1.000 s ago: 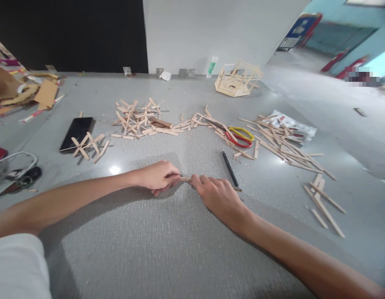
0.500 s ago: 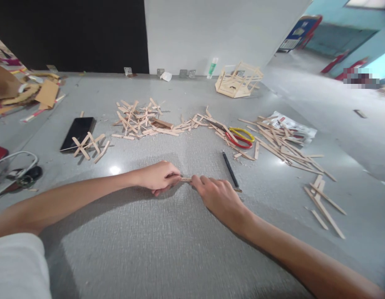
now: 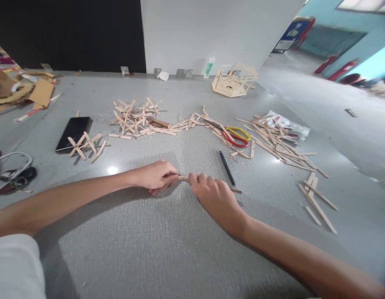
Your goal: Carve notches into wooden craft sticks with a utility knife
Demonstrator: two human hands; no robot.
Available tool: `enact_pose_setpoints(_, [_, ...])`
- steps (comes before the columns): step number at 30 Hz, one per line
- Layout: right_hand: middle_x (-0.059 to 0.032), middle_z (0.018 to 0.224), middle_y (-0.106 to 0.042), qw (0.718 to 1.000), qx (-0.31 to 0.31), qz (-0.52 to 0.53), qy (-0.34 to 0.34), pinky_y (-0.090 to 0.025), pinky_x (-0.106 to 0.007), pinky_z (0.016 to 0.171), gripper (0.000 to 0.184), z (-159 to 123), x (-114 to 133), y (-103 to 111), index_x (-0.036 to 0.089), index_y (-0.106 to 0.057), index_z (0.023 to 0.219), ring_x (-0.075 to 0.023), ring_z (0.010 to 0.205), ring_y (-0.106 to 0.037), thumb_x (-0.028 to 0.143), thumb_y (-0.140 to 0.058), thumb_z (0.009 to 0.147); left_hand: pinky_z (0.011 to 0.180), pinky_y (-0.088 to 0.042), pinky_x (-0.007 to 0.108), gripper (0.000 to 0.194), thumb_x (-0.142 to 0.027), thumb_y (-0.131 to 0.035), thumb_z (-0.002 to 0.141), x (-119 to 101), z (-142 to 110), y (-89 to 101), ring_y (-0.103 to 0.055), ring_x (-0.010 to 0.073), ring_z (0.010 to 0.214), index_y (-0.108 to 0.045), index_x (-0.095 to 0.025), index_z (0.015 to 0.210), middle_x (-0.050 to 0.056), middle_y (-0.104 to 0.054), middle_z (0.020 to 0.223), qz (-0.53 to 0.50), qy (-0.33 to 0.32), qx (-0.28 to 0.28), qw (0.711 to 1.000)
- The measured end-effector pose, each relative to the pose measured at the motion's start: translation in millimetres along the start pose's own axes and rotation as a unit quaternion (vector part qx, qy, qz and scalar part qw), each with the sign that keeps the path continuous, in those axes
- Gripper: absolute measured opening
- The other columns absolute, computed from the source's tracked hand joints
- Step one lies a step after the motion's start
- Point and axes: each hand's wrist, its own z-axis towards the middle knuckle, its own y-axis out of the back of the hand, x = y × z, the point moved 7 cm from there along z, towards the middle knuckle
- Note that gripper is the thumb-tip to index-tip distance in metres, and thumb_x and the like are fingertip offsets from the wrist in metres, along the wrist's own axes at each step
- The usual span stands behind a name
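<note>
My left hand [image 3: 159,176] pinches one end of a small pale wooden stick [image 3: 183,177] just above the grey table. The fingertips of my right hand [image 3: 214,193] meet the stick's other end, and its fingers are curled closed. Out of the little-finger side of my right hand pokes the end of a thin strip [image 3: 235,190]. The rest of the strip is hidden in the fist, so I cannot tell whether it is a tool or part of the same stick. A black pen [image 3: 227,167] lies just beyond my right hand.
Beyond my hands lie heaped craft sticks [image 3: 135,118], scissors [image 3: 237,137] with red and yellow handles, and more sticks [image 3: 281,143] by a plastic packet [image 3: 288,124]. A phone [image 3: 73,133] is at left. A stick-built frame [image 3: 234,81] and glue stick [image 3: 209,67] stand behind.
The view has shifted slightly, moving everything a little left. My right hand has turned a bit, and more of the strip shows beyond it. My left hand still pinches the stick.
</note>
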Motion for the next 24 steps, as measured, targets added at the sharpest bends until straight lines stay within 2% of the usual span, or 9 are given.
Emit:
enact_pose_setpoints(6, [-0.0029,0.066,-0.06,1.0,-0.002,0.0,-0.019,-0.023,-0.028,0.049,0.022,-2,-1,-6,0.019,-0.052,0.084,-0.0141,0.056,-0.058,0.003,-0.039,0.092,0.04,-0.039,0.016,0.036,-0.031,-0.038,0.098,0,0,-1.3,-0.052,0.0099,0.033,-0.047,-0.017,0.066,-0.003,-0.051,0.04,0.001,-0.001,0.006,1.0])
enact_pose_setpoints(10, [-0.0014,0.072,-0.063,0.995,0.013,0.091,0.026,-0.02,-0.029,0.048,0.016,-1,-6,-18,0.019,-0.053,0.091,-0.015,0.059,-0.062,0.015,-0.039,0.098,0.039,-0.039,0.016,0.035,-0.027,-0.037,0.097,-2,0,-1.0,-0.053,0.0098,0.033,-0.046,-0.017,0.065,-0.003,-0.05,0.04,-0.001,0.005,0.003,1.0])
enact_pose_setpoints(13, [-0.0015,0.075,-0.065,0.987,0.035,0.151,0.037,-0.018,-0.03,0.048,0.02,1,-10,-26,0.018,-0.053,0.094,-0.0155,0.061,-0.063,0.024,-0.035,0.102,0.038,-0.037,0.015,0.036,-0.026,-0.037,0.097,-3,-1,-0.7,-0.052,0.0094,0.032,-0.045,-0.017,0.063,-0.003,-0.05,0.04,-0.009,0.013,0.006,1.0])
enact_pose_setpoints(18, [-0.0012,0.079,-0.068,0.975,0.058,0.209,0.045,-0.018,-0.03,0.05,0.017,3,-12,-29,0.018,-0.053,0.094,-0.0154,0.063,-0.065,0.019,-0.037,0.1,0.037,-0.037,0.016,0.036,-0.025,-0.038,0.097,-3,-1,-0.8,-0.053,0.0098,0.033,-0.045,-0.017,0.063,-0.002,-0.051,0.042,-0.025,0.021,0.014,0.999])
enact_pose_setpoints(24, [-0.0023,0.078,-0.07,0.974,0.04,0.219,0.042,-0.015,-0.03,0.051,0.021,3,-14,-29,0.017,-0.055,0.092,-0.0137,0.059,-0.062,0.015,-0.036,0.099,0.038,-0.038,0.016,0.037,-0.027,-0.037,0.098,-3,-1,-1.0,-0.054,0.0092,0.034,-0.047,-0.016,0.064,-0.002,-0.053,0.045,-0.027,0.027,0.025,0.999])
